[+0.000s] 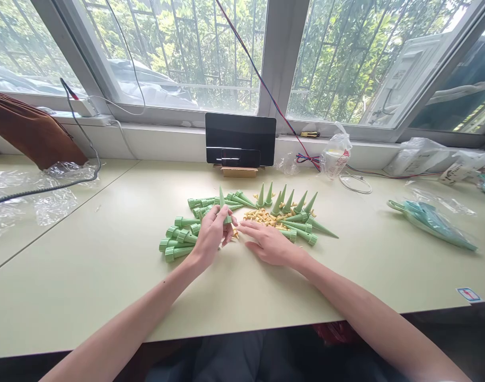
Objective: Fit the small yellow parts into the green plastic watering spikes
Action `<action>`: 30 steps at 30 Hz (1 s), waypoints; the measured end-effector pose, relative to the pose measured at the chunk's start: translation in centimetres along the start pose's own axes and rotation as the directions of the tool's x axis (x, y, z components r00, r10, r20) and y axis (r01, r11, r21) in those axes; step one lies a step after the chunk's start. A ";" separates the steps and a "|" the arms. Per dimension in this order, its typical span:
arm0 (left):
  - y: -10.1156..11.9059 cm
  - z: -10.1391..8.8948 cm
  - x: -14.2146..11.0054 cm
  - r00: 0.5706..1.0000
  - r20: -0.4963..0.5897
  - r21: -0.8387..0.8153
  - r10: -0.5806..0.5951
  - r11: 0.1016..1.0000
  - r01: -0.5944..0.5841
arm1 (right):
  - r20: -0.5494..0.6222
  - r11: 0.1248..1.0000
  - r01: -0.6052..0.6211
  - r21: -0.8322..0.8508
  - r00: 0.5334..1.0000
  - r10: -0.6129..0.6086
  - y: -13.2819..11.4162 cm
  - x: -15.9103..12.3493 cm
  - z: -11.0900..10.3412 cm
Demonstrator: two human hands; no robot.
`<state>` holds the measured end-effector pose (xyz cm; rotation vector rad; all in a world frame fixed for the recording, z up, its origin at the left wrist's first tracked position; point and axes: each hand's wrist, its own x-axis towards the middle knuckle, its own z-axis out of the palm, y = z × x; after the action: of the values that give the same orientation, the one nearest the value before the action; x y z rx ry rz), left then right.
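Observation:
My left hand is closed around a green plant watering spike, whose pointed tip stands up above the fingers. My right hand reaches in from the right, its fingers stretched out and the thumb apart, next to a heap of small yellow plugs. I see nothing held in it. Several capped green spikes lie in a loose pile left of and behind my left hand. Beyond the yellow plugs, a row of green spikes stands point up, and more green spikes lie on their sides near my right wrist.
A black tablet leans on a cardboard stand at the back of the table. A teal plastic bag lies at the right. Clear plastic wrap and a dark coiled cable are at the left.

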<state>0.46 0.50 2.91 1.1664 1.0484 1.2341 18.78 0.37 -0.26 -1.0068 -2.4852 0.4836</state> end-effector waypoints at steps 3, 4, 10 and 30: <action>0.0 -0.1 0.1 0.999 0.006 -0.036 -0.037 0.999 0.037 | -0.013 1.000 0.018 0.006 1.000 -0.018 0.0 0.0 -0.1; 0.1 -0.1 0.1 0.999 0.009 -0.055 -0.052 0.997 0.053 | -0.022 1.000 0.014 0.013 1.000 -0.014 0.0 0.0 0.0; 0.5 -0.1 0.2 0.978 0.082 -0.231 -0.190 0.951 0.204 | -0.092 0.998 -0.004 0.067 0.996 0.011 0.1 0.1 0.1; 0.3 -0.5 0.4 0.957 0.134 -0.279 -0.256 0.917 0.284 | -0.117 0.988 -0.118 0.099 0.985 0.129 0.9 0.2 0.6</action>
<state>-0.08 0.89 3.19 0.8099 0.8836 1.0621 18.82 1.03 -1.13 -1.1242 -2.2807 0.5515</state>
